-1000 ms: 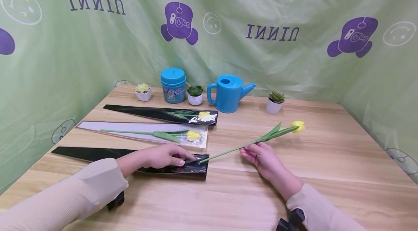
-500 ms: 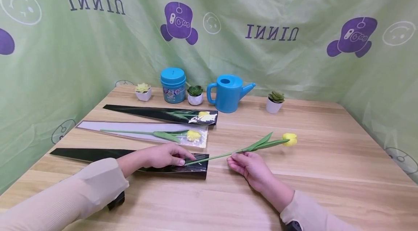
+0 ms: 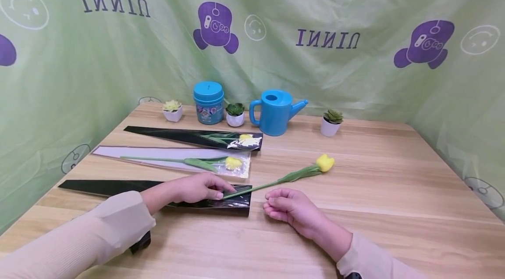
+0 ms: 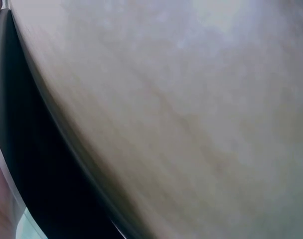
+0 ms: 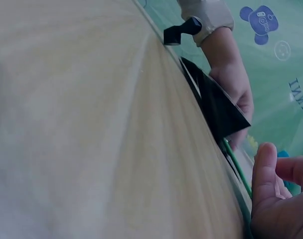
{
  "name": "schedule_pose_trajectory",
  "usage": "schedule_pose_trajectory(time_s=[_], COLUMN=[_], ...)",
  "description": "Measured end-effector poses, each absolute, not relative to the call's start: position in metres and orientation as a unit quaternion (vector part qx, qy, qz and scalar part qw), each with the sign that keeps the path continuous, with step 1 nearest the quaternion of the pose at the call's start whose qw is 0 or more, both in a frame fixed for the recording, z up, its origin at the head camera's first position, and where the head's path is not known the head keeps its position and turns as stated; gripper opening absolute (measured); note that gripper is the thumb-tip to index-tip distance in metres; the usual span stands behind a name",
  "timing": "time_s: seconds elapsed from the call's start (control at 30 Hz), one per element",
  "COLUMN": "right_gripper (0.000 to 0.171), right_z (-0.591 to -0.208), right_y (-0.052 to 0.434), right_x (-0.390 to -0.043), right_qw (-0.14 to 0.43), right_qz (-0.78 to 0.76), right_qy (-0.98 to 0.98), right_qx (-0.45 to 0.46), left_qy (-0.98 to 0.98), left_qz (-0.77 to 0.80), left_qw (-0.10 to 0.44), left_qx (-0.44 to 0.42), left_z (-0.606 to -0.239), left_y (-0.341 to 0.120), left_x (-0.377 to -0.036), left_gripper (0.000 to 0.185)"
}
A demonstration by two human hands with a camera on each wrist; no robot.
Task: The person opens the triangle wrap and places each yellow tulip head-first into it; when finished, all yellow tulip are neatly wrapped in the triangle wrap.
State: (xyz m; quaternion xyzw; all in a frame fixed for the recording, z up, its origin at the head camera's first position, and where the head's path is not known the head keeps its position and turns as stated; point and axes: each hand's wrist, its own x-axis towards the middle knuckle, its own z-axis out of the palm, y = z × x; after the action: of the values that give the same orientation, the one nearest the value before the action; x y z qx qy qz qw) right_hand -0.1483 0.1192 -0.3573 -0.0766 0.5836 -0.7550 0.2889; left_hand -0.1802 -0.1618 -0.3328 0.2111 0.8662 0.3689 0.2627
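Observation:
My left hand (image 3: 201, 189) grips the open end of a black flower sleeve (image 3: 114, 186), index finger and thumb at its mouth. The right wrist view shows the sleeve's mouth (image 5: 226, 112) raised, with the left hand (image 5: 233, 82) behind it. A yellow tulip (image 3: 325, 162) reaches rightward from the sleeve, its green stem (image 3: 260, 186) overlapping the mouth and ending near the left thumb. My right hand (image 3: 293, 209) is just below the stem, apart from it, fingers loosely bent and holding nothing. The left wrist view shows mostly blurred table and a dark edge.
Behind lie a clear-fronted sleeve (image 3: 158, 152) and another black sleeve (image 3: 169, 133), each with a yellow tulip. Along the back stand a blue lidded tub (image 3: 209, 103), a blue watering can (image 3: 274, 114) and small potted succulents (image 3: 330, 125). A green curtain (image 3: 252, 68) surrounds the table.
The right hand has moved left with the tulip, bringing the stem further over the sleeve, then let go and dropped below the stem. The left hand has stayed in place.

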Motion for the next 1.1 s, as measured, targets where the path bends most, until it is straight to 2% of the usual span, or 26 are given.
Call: schedule_pose_trajectory(time_s=[0.13, 0.23, 0.37, 0.53, 0.73, 1.1], right_gripper=[0.011, 0.019, 0.033, 0.038, 0.035, 0.021], right_z=[-0.354, -0.346, -0.333, -0.321, -0.318, -0.329], right_y=[0.128, 0.138, 0.154, 0.171, 0.183, 0.193], right_x=[-0.155, -0.164, -0.181, -0.201, -0.221, -0.236], right_qw=[0.281, 0.265, 0.222, 0.166, 0.124, 0.092], right_qz=[-0.739, -0.707, -0.648, -0.608, -0.564, -0.418], right_qy=[0.604, 0.644, 0.71, 0.751, 0.785, 0.861], right_qx=[-0.101, -0.127, -0.164, -0.196, -0.225, -0.274], left_qy=[0.866, 0.868, 0.867, 0.867, 0.867, 0.865], left_qz=[0.366, 0.362, 0.36, 0.361, 0.363, 0.37], left_qw=[0.264, 0.264, 0.265, 0.266, 0.264, 0.265], left_qx=[0.214, 0.216, 0.218, 0.218, 0.217, 0.21], left_z=[-0.332, -0.332, -0.331, -0.331, -0.332, -0.333], left_y=[-0.161, -0.162, -0.163, -0.163, -0.162, -0.161], left_x=[-0.18, -0.181, -0.181, -0.182, -0.181, -0.18], left_gripper=[0.029, 0.029, 0.029, 0.03, 0.03, 0.03])
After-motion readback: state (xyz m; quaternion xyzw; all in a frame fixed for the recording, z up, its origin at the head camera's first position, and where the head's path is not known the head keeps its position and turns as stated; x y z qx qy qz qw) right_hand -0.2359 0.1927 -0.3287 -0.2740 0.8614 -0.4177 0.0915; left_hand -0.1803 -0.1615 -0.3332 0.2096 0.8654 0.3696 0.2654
